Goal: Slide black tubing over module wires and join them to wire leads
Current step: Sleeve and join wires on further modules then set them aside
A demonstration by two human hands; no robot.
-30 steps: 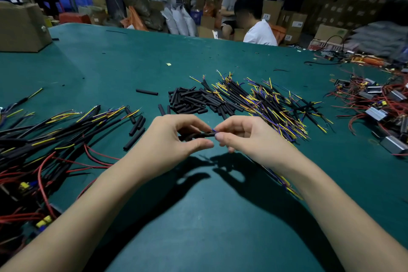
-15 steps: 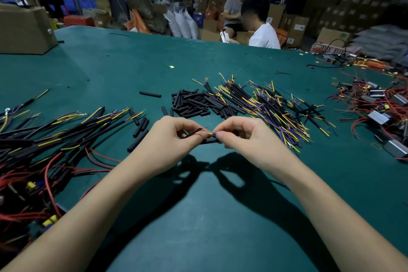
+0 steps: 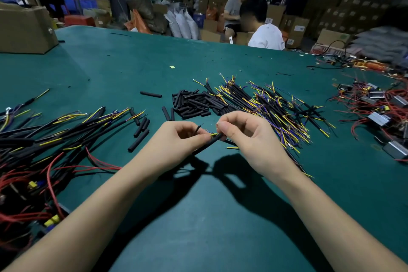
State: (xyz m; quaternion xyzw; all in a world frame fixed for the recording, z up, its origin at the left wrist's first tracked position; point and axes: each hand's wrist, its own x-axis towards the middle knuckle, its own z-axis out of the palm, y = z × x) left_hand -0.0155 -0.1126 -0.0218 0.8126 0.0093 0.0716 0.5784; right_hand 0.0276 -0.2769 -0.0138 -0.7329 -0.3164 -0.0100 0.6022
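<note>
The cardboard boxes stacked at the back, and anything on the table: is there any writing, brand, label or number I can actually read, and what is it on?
No text can be read here.
White labels on the brown cardboard boxes at the back right: print too small and blurred to read.
Large cardboard box on the table's far left: no legible marking.
Metal modules with red wires at the right: too small to tell whether they are marked.

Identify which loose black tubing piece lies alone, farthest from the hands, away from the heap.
The single black tube lying flat on the green mat, left of the tubing heap. The other strays lie nearer the hands, beside the heap or the left-hand harness pile.
</note>
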